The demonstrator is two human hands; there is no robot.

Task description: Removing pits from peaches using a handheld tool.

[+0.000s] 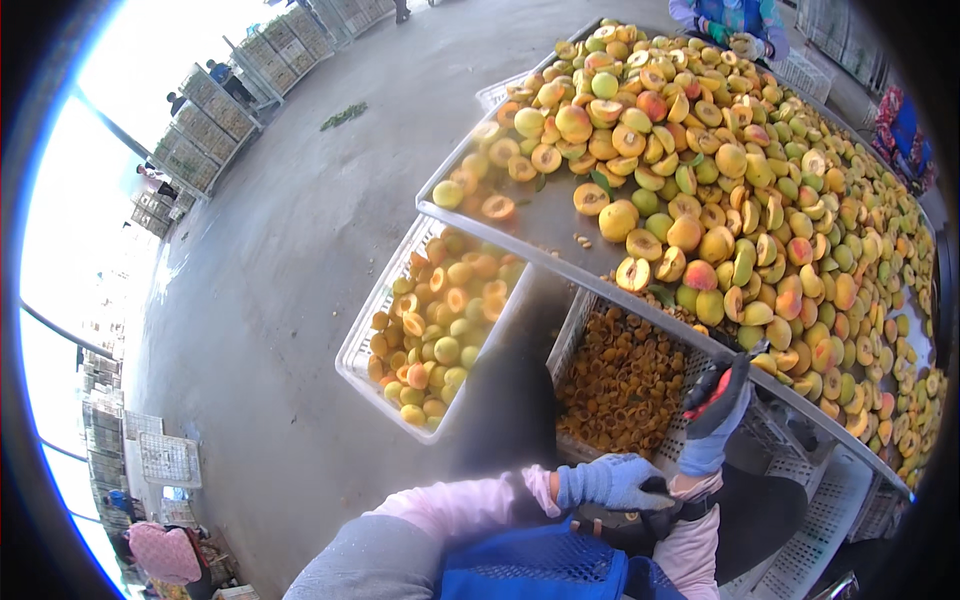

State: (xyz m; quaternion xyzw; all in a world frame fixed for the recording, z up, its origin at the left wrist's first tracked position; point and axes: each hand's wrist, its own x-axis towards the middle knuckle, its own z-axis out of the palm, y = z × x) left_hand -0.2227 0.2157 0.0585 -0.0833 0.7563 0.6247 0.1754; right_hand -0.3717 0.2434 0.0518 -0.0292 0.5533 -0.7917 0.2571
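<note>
Both my hands wear light blue gloves with dark coated fingers. My left hand [615,482] reaches across to my right wrist, its fingers closed around a black device on a strap [690,508] there. My right hand [716,415] is raised at the near edge of the metal table [560,262], closed around a red-handled tool [708,396]. A small metal tip shows beyond the fingers; the rest of the tool is hidden. Halved and whole peaches [715,240] lie heaped on the table beyond my hands. Below the edge, a crate [570,342] holds brown peach pits or scraps [620,385].
A white crate [362,335] of peach halves stands on the floor left of my knee. More white perforated crates [830,505] sit under the table at right. Across the table works a person in green gloves [718,32]. Crate stacks [205,130] line the far left.
</note>
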